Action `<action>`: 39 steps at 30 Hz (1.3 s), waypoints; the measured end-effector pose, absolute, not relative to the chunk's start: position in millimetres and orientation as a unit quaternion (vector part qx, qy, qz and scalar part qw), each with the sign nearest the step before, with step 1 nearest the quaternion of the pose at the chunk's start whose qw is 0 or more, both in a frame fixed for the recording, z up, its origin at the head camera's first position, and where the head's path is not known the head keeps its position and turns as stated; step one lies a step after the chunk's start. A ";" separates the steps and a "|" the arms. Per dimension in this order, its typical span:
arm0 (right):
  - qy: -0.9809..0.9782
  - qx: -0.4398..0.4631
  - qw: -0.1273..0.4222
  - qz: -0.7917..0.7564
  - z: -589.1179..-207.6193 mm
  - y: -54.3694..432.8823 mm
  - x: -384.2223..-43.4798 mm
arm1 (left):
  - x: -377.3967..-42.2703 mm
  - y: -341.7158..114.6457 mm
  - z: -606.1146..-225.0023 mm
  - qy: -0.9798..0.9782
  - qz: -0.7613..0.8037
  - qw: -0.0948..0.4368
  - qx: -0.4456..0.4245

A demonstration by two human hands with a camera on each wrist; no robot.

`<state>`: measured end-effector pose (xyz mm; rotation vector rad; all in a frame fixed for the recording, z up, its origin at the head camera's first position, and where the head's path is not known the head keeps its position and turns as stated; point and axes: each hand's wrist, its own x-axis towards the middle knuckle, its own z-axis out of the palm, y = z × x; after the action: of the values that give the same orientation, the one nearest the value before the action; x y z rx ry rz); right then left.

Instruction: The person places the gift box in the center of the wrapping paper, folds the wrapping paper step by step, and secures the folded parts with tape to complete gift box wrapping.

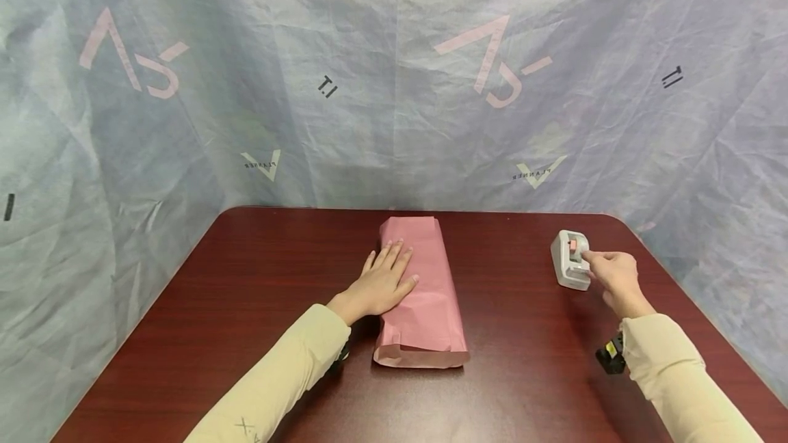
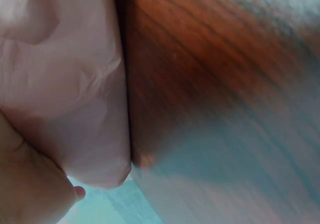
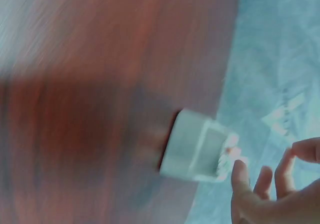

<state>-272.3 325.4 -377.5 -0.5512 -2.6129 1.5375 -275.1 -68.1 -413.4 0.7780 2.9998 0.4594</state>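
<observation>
A long pink paper bag (image 1: 425,292) lies flat on the table, its folded end towards me. My left hand (image 1: 384,286) rests on its left side, fingers stretched and spread over the paper. In the left wrist view, the bag's edge (image 2: 107,109) shows beside part of that hand (image 2: 30,179). At the right stands a small white tape dispenser (image 1: 565,272) with an orange-pink hub. My right hand (image 1: 615,275) is at its right side, fingertips right by the roll. The right wrist view shows that hand's fingers (image 3: 240,171) bent and apart beside the dispenser (image 3: 187,144).
The dark red-brown wooden table (image 1: 277,258) has rounded far corners. A grey printed cloth (image 1: 394,87) hangs behind it and at both sides. A black wrist device (image 1: 611,355) sits below the right sleeve.
</observation>
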 end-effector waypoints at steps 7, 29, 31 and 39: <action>-0.816 -0.091 -0.039 0.570 -367.0 298.6 -275.9 | -275.1 -68.2 -412.8 0.958 0.144 0.005 0.247; -0.814 0.010 -0.041 0.579 -394.8 178.2 -280.5 | -272.8 -66.8 -411.1 0.956 0.156 0.008 0.247; -0.810 0.008 -0.046 0.584 -395.7 167.7 -280.6 | -272.3 -67.1 -410.9 0.957 0.153 0.005 0.247; -0.801 0.004 -0.058 0.595 -399.1 139.2 -281.0 | -273.0 -67.5 -412.2 0.956 0.160 0.005 0.244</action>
<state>-281.0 139.2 -399.1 0.0135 -2.6156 1.9425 -273.0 -67.5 -412.2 0.7657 2.9953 0.5001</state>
